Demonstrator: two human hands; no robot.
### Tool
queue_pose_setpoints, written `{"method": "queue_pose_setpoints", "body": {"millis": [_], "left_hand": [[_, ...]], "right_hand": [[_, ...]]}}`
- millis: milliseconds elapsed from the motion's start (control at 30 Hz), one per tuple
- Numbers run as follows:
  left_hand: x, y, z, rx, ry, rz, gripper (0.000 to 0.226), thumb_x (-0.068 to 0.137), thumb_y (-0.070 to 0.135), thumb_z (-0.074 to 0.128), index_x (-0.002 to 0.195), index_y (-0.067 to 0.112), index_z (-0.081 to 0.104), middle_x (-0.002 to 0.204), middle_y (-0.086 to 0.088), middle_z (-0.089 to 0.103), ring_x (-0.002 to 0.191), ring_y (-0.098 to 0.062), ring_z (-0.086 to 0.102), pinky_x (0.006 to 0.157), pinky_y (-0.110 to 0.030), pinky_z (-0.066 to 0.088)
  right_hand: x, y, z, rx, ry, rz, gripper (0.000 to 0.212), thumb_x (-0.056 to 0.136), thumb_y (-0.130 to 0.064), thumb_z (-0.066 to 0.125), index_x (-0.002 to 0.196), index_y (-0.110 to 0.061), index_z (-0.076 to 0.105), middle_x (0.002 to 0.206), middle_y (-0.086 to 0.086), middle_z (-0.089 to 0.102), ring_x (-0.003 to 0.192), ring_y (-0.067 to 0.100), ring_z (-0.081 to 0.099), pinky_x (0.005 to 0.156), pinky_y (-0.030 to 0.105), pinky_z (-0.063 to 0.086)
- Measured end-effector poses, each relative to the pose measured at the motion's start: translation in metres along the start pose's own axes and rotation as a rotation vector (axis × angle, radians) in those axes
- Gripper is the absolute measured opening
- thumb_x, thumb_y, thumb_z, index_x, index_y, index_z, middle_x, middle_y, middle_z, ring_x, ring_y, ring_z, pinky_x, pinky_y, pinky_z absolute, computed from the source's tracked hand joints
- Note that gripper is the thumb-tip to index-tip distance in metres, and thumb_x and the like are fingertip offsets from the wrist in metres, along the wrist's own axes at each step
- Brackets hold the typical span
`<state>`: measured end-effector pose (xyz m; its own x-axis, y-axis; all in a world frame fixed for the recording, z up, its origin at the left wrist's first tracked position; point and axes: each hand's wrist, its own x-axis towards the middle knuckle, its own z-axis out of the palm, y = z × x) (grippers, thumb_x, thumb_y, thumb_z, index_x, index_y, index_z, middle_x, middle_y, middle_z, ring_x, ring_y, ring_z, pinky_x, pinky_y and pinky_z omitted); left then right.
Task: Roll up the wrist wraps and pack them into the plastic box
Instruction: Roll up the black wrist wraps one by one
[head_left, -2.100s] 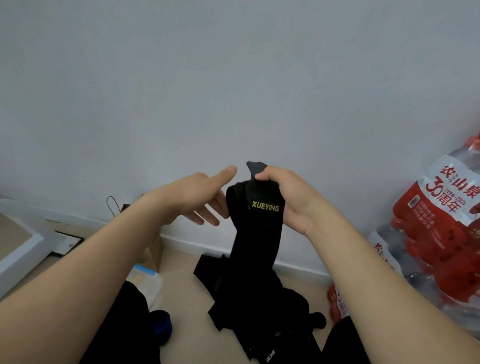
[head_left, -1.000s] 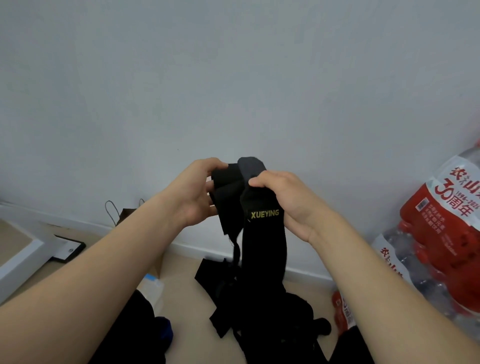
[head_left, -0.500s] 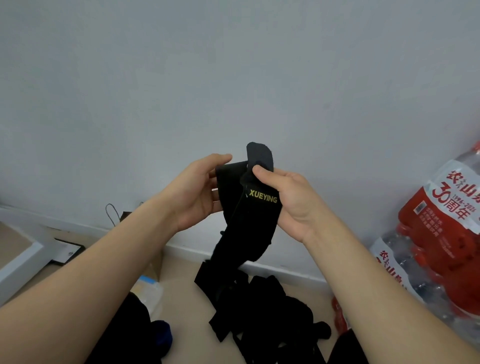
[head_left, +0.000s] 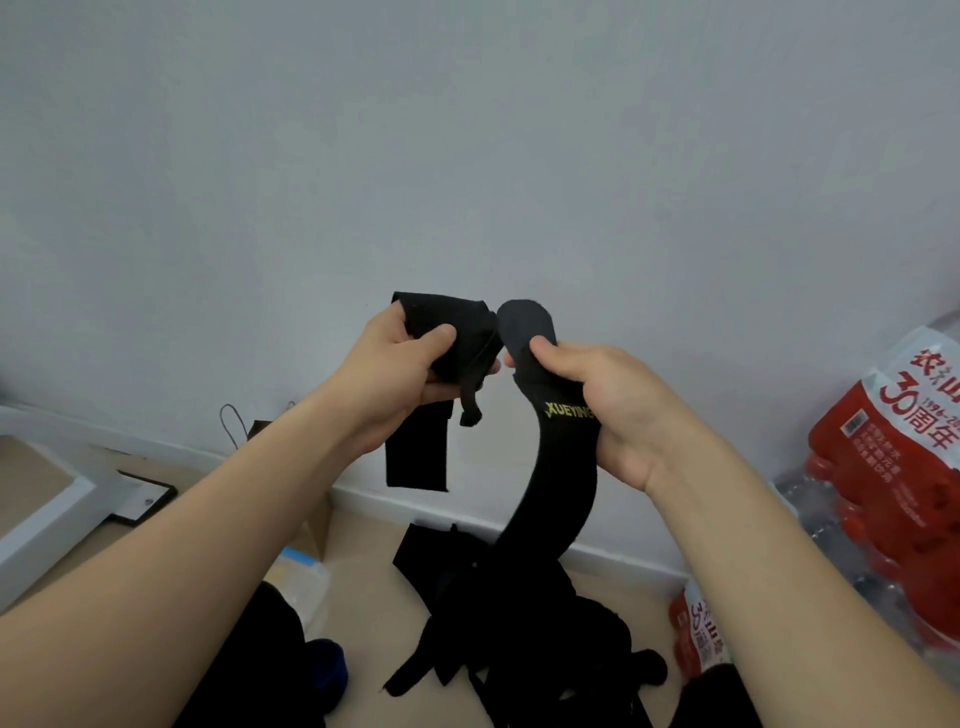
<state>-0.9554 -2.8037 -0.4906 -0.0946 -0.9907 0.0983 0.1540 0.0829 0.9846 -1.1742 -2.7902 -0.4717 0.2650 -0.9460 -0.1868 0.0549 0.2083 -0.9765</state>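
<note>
Barely starting: left hand (head_left: 395, 374) gripping short black wrap (head_left: 457, 322), right hand (head_left: 608, 400) pinching XUEYING wrap (head_left: 561, 478); nothing rolled yet, pile (head_left: 519, 623) waiting on floor (head_left: 374, 597).

Two hands (head_left: 395, 374), two held wrist wraps (head_left: 561, 493), one black heap (head_left: 519, 623) on the floor, two red bottle packs (head_left: 893, 467).

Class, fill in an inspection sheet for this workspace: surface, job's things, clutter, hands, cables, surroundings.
Surface: beige floor, partly covered.
Job's things: short wrap; lettered wrap hanging to a black pile on the floor; plastic box not identified.
Clutter: bottled water packs, paper bag, pale packet, dark blue item.
Hands: left hand grips the short wrap; right hand grips the lettered wrap's top.
Cables: nothing seen.
Surroundings: plain wall, white furniture at left.
</note>
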Motion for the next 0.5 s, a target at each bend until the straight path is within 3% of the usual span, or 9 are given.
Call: {"method": "queue_pose_setpoints", "body": {"millis": [100,233,300,367,500], "left_hand": [[0.0,-0.003,0.001,0.095,-0.023,0.0,0.021,0.112,0.002,0.05,0.124,0.002,0.066,0.108,-0.015,0.082,0.099,-0.031,0.08,0.081,-0.041,0.066],[-0.001,-0.002,0.005,0.175,-0.071,0.0,0.024,0.106,-0.003,0.061,0.13,0.003,0.063,0.118,-0.023,0.077,0.109,-0.046,0.075,0.094,-0.061,0.063],[-0.004,0.0,0.007,0.176,-0.151,0.003,0.034,0.101,-0.003,0.07,0.134,0.006,0.062,0.121,-0.018,0.078,0.112,-0.04,0.076,0.098,-0.055,0.063],[-0.006,0.002,0.008,0.184,-0.216,-0.007,0.046,0.094,-0.006,0.073,0.136,0.01,0.063,0.122,-0.013,0.079,0.114,-0.036,0.077,0.098,-0.051,0.063],[-0.008,0.003,0.006,0.214,-0.235,-0.011,0.058,0.093,-0.021,0.064,0.141,0.012,0.063,0.127,-0.016,0.077,0.12,-0.046,0.071,0.107,-0.068,0.052]], "right_hand": [[-0.002,0.002,0.006,0.002,-0.048,-0.11,0.033,0.113,-0.029,0.055,0.11,-0.011,0.083,0.103,0.009,0.083,0.088,0.019,0.08,0.073,0.029,0.063],[0.0,0.008,0.016,-0.115,-0.005,-0.314,0.028,0.114,-0.022,0.054,0.118,-0.011,0.079,0.105,0.01,0.083,0.095,0.025,0.081,0.08,0.032,0.065],[0.003,0.01,0.02,-0.246,0.082,-0.396,0.018,0.111,-0.022,0.061,0.116,-0.015,0.077,0.099,0.007,0.084,0.094,0.027,0.081,0.082,0.037,0.065],[0.005,0.013,0.024,-0.343,0.18,-0.378,0.012,0.107,-0.028,0.068,0.116,-0.019,0.068,0.093,0.004,0.084,0.085,0.022,0.081,0.075,0.038,0.063],[0.012,0.018,0.027,-0.47,0.301,-0.33,0.023,0.102,-0.036,0.074,0.11,-0.022,0.058,0.096,0.002,0.081,0.089,0.024,0.078,0.081,0.043,0.062]]}}
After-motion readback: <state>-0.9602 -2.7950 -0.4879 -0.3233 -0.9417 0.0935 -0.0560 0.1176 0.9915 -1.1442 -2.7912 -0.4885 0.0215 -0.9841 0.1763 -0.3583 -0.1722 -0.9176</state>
